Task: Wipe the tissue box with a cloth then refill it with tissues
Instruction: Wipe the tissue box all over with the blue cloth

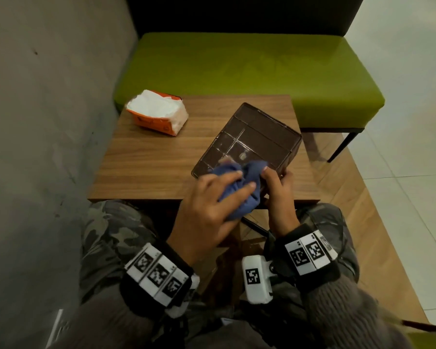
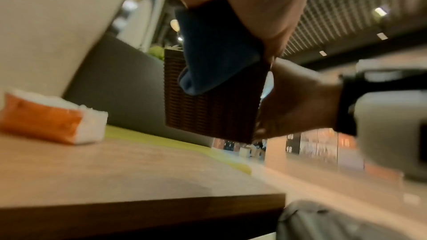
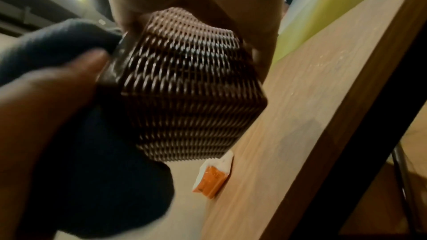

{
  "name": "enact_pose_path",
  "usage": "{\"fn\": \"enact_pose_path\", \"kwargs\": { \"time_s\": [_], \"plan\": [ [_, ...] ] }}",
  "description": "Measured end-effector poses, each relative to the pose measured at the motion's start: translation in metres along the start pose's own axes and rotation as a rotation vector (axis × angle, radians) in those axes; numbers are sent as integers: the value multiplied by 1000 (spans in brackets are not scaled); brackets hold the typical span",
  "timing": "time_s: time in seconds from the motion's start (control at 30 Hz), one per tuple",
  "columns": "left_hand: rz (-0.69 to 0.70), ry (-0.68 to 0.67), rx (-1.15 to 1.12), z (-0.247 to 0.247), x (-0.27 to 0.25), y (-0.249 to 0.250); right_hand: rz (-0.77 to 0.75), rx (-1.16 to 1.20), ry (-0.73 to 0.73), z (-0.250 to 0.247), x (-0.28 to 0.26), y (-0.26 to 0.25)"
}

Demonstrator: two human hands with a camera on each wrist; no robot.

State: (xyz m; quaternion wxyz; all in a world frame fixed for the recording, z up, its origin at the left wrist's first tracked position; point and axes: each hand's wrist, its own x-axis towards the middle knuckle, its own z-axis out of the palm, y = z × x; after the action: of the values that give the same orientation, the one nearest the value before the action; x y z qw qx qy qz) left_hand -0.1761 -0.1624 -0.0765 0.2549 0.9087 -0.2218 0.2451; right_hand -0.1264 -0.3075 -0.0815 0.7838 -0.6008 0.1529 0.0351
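Note:
The dark brown woven tissue box (image 1: pixel 254 137) is tilted, its ribbed flat underside facing up. In the left wrist view the tissue box (image 2: pixel 208 109) hangs above the table. My right hand (image 1: pixel 280 192) grips its near corner. My left hand (image 1: pixel 207 205) holds a bunched blue cloth (image 1: pixel 239 187) pressed against the box's near edge. The right wrist view shows the cloth (image 3: pixel 104 152) beside the box's woven side (image 3: pixel 184 88). An open orange pack of white tissues (image 1: pixel 159 114) lies at the table's far left.
The small wooden table (image 1: pixel 149 167) stands against a grey wall on the left. A green bench (image 1: pixel 237 64) runs behind it, with a black leg at the right. My knees sit under the table's near edge.

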Motion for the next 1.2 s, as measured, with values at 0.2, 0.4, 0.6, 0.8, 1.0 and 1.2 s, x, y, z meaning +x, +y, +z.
{"fn": "enact_pose_path", "kwargs": {
  "time_s": [0.2, 0.4, 0.6, 0.8, 1.0, 1.2],
  "plan": [
    [-353, 144, -18, -3, 3, -32, -46, 0, 6, -9, -3, -2],
    [-132, -15, 4, -8, -10, -14, -18, 9, 2, -10, -3, -4],
    [-321, 67, -45, -5, 3, -1, -29, 14, 28, -2, -2, -6],
    [-375, 56, -8, -10, 9, -20, -34, 11, 47, -5, -5, 1],
    [-154, -35, -136, 3, -3, 14, -26, 24, 127, 1, 3, -4],
    [-4, -39, -34, -1, -17, -12, 15, -10, 138, -6, 6, -2]
  ]
}}
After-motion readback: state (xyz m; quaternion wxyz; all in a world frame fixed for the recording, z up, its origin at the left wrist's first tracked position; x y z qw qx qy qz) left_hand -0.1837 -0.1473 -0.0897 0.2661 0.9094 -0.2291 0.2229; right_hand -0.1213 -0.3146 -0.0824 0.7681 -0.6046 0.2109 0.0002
